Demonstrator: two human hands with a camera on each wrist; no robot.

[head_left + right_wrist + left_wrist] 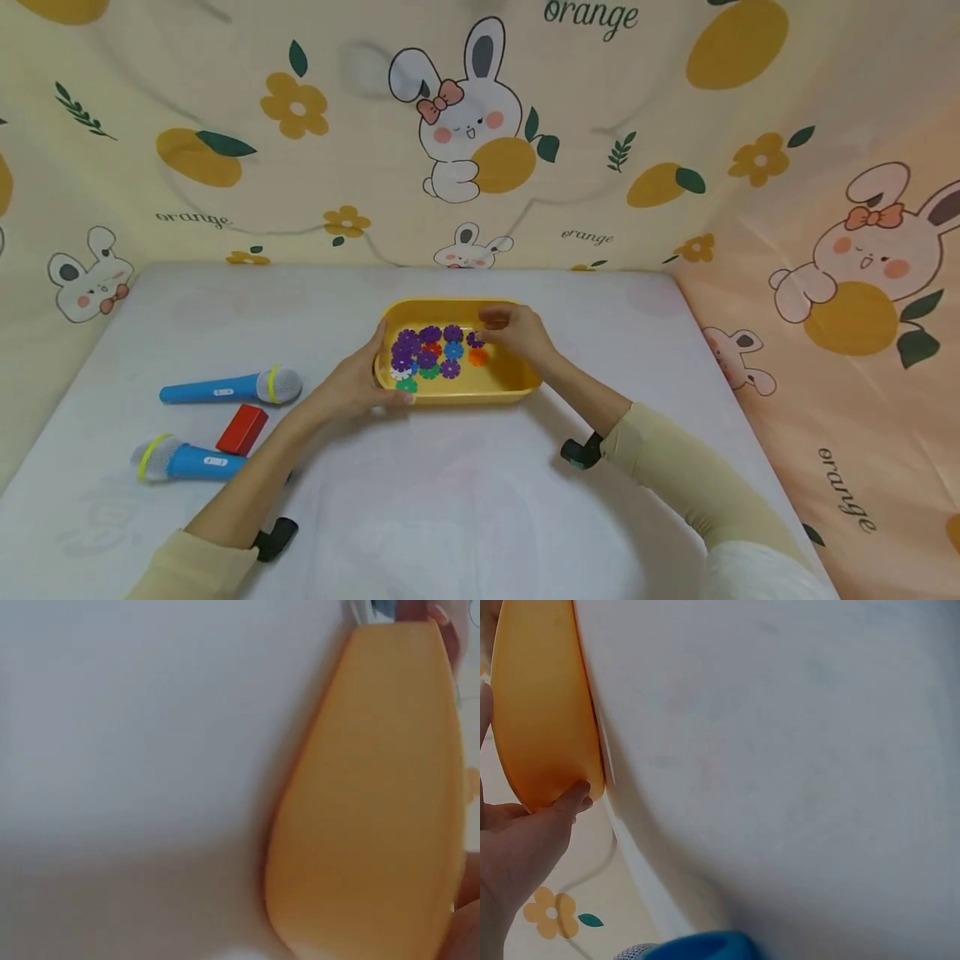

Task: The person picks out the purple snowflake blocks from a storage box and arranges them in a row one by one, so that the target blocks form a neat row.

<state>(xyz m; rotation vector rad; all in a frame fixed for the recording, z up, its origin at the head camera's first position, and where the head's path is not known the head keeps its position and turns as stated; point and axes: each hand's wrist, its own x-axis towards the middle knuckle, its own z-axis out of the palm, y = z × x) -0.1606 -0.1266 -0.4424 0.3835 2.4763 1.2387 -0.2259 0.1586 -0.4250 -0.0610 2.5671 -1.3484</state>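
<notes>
A yellow plastic tray (450, 398) stands on the white table, with small notched discs inside it. Purple discs (408, 343) crowd its left half, with blue, red, green and white ones among them; an orange disc (477, 357) lies farther right. My left hand (358, 375) grips the tray's left end, thumb along the near wall. In the left wrist view that thumb (574, 796) presses the tray wall (547, 712). My right hand (521, 332) reaches in over the right half, its thumb touching a purple disc, its index finger apart from it. The right wrist view shows mostly tray wall (367, 787).
To the left lie two blue toy microphones, the farther one (217, 390) and the nearer one (198, 462), partly behind my left forearm. Between them is a red block (242, 428). A printed cloth (300, 167) hangs behind the table and along its sides.
</notes>
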